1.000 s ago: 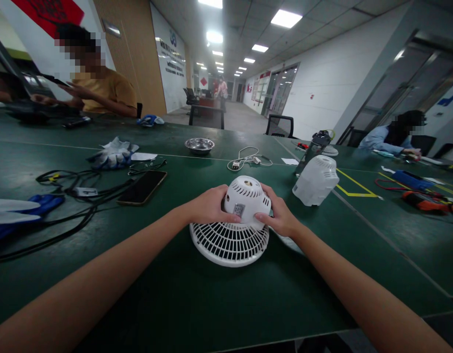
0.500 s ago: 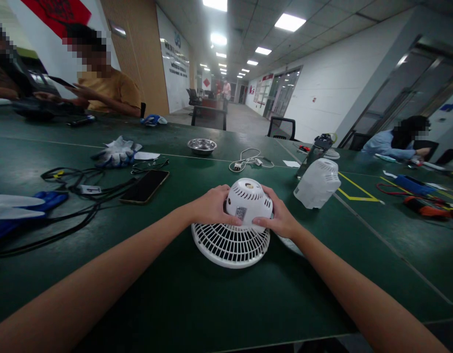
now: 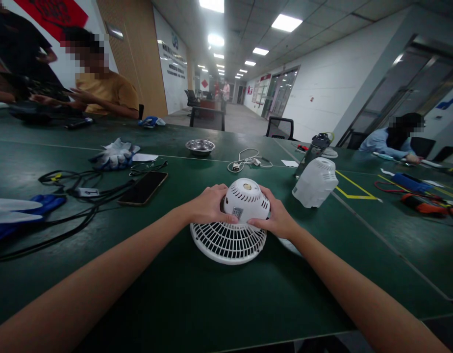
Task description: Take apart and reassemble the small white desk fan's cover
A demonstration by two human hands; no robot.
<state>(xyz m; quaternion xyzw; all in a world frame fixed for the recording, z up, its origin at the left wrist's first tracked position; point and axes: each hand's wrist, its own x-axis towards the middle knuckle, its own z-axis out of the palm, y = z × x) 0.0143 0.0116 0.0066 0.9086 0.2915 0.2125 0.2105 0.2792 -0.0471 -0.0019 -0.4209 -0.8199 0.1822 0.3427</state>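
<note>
Face-down on the green table [image 3: 219,304], dead centre: white fan [image 3: 234,225], ribbed plastic grille flat on the matte felt-like top, domed vented motor housing upward. Left hand [image 3: 208,206] clasped on the dome at 9 o'clock, right hand [image 3: 276,218] clasped at 3 o'clock. Housing seemingly seated on the grille; whether fastened, impossible to tell. Farther at 2 o'clock, apart: second white housing [image 3: 314,182], tilted. At 10 o'clock: glossy black phone [image 3: 143,188], tangled cables [image 3: 75,196]. Beyond at 12: shiny steel bowl [image 3: 200,146].
</note>
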